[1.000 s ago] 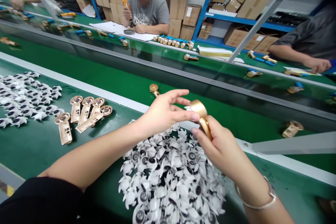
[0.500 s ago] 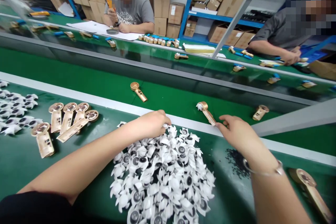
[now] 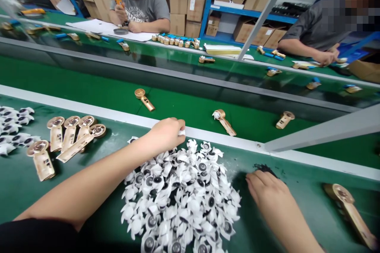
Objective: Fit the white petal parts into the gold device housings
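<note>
My left hand (image 3: 168, 134) is closed, pinching a white fan blade (image 3: 181, 132) above the far side of a heap of white fan blades (image 3: 181, 193) with dark round centres. My right hand (image 3: 268, 191) is low over the bench at the small pile of black bits (image 3: 265, 168). Its fingers curl down mostly out of sight, so their grip is hidden. Beyond the bench's white edge lies a gold fan housing (image 3: 225, 121) with a white blade at its round head, apart from both hands.
Several gold housings (image 3: 71, 134) lie at left, near more white blades (image 3: 13, 126). Another gold housing (image 3: 348, 209) lies at right. On the green strip are two more housings, one left (image 3: 144, 99), one right (image 3: 285, 119). A grey post (image 3: 326, 130) rises at right. Two people sit opposite.
My right hand has left the bladed gold housing and moved down and back to the black bits. My left hand has lifted slightly with its blade. The view has shifted a little.
</note>
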### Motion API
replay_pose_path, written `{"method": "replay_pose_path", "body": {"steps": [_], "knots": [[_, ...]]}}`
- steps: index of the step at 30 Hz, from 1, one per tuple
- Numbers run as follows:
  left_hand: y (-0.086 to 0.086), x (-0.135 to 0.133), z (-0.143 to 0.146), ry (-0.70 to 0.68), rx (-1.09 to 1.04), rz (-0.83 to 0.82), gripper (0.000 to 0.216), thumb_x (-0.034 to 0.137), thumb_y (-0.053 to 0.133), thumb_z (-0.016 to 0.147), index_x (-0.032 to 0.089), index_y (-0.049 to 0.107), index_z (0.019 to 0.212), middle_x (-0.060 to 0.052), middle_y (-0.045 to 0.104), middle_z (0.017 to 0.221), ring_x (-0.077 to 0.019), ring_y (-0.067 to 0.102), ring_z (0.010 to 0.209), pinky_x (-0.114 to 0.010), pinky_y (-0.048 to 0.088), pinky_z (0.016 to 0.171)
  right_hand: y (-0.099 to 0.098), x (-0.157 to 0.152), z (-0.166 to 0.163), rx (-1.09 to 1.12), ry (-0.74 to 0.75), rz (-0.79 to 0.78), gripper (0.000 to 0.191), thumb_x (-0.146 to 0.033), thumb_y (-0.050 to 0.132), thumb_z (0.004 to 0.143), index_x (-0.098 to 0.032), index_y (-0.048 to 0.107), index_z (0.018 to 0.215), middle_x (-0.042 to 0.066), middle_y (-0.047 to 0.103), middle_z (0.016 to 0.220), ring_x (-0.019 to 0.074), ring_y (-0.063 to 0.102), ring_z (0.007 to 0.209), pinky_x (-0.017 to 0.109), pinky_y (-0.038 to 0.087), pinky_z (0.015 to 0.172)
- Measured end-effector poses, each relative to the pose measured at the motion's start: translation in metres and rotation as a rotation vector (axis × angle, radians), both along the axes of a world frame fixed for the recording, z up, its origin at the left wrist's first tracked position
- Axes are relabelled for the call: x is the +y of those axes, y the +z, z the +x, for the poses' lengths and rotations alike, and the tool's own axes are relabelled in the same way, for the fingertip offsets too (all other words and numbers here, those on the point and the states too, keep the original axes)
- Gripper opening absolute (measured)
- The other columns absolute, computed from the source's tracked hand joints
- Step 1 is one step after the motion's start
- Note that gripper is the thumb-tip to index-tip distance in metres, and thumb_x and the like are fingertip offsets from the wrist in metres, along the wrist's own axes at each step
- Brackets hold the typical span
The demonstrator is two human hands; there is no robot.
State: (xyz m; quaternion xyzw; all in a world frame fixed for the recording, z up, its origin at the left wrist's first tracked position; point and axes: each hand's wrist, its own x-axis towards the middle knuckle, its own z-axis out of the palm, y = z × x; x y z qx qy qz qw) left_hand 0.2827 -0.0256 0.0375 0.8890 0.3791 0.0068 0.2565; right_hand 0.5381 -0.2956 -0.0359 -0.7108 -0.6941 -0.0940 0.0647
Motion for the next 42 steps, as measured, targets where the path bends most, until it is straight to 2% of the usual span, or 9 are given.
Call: {"method": "replay_pose_path", "body": {"steps": [6,9,13,18,27,34,36,38,42], "knots": [[0.014,-0.007,0.005,0.048,-0.274,-0.174,0.046,0.04,0.06,0.088,0.017,0.061,0.127,-0.01,0.068,0.105,-0.0217,0.066,0.092,-0.033,0.052,0.08,0.049,0.049,-0.018,0.129,0.028,-0.039,0.016,-0.018,0.049,0.095,-0.021,0.051,0.08,0.004,0.06,0.075,0.0182,0.057,0.066,0.031,0.045,0.061],[0.023,-0.021,0.009,0.034,-0.586,-0.549,0.054,0.043,0.063,0.091,0.018,0.058,0.139,-0.008,0.07,0.107,-0.0152,0.066,0.089,-0.03,0.052,0.082,0.095,0.084,-0.049,0.464,0.055,0.06,0.016,-0.02,0.046,0.099,-0.023,0.049,0.084,-0.001,0.055,0.074,0.0144,0.054,0.065,0.026,0.043,0.058],[0.033,-0.041,0.008,0.099,-1.012,-1.067,0.043,0.037,0.079,0.083,0.023,0.072,0.123,-0.005,0.072,0.109,-0.0117,0.064,0.09,-0.029,0.05,0.087,0.133,0.116,-0.09,0.816,0.143,0.258,0.015,-0.022,0.046,0.102,-0.023,0.054,0.089,-0.002,0.055,0.078,0.0123,0.053,0.069,0.024,0.043,0.063],[0.039,-0.052,0.004,0.09,-1.176,-1.192,0.027,0.028,0.085,0.079,0.024,0.077,0.104,0.0,0.07,0.102,-0.0074,0.063,0.085,-0.021,0.05,0.078,0.131,0.125,-0.103,0.854,0.157,0.341,0.013,-0.02,0.049,0.1,-0.022,0.057,0.09,-0.001,0.058,0.081,0.0124,0.053,0.069,0.025,0.043,0.063],[0.037,-0.053,0.008,0.171,-1.243,-1.242,0.034,0.018,0.092,0.067,0.016,0.073,0.096,0.0,0.073,0.084,-0.0102,0.068,0.078,-0.028,0.054,0.083,0.132,0.124,-0.1,0.74,0.163,0.344,0.012,-0.019,0.052,0.098,-0.023,0.059,0.089,0.0,0.058,0.079,0.0127,0.054,0.066,0.026,0.043,0.057],[0.04,-0.049,0.006,0.177,-1.341,-1.11,0.031,0.013,0.09,0.068,0.017,0.077,0.096,0.0,0.073,0.083,-0.0086,0.068,0.075,-0.025,0.057,0.08,0.132,0.113,-0.091,0.549,0.436,0.38,0.037,-0.011,0.053,0.093,-0.025,0.063,0.126,0.008,0.07,0.107,0.0208,0.066,0.094,0.036,0.052,0.079],[0.04,-0.049,0.006,0.187,-1.34,-1.088,0.034,0.012,0.09,0.068,0.018,0.077,0.098,0.0,0.074,0.086,-0.0083,0.069,0.078,-0.023,0.057,0.08,0.125,0.126,-0.069,0.57,0.241,0.333,0.027,-0.02,0.055,0.094,-0.026,0.069,0.116,0.007,0.071,0.11,0.0227,0.067,0.101,0.038,0.053,0.088],[0.039,-0.049,0.006,0.199,-1.322,-1.093,0.038,0.011,0.09,0.067,0.019,0.077,0.102,-0.001,0.075,0.091,-0.009,0.07,0.082,-0.023,0.057,0.082,0.113,0.148,-0.036,0.579,-0.189,0.274,0.023,-0.03,0.054,0.096,-0.023,0.072,0.11,0.01,0.071,0.114,0.0267,0.065,0.111,0.042,0.049,0.1],[0.04,-0.052,0.005,0.143,-1.298,-1.145,0.04,0.012,0.091,0.065,0.019,0.075,0.101,-0.002,0.076,0.092,-0.0126,0.072,0.085,-0.026,0.059,0.081,0.085,0.189,0.036,0.606,-0.737,0.206,0.036,-0.035,0.061,0.096,-0.015,0.064,0.126,0.017,0.063,0.125,0.0311,0.06,0.119,0.049,0.05,0.099]]}}
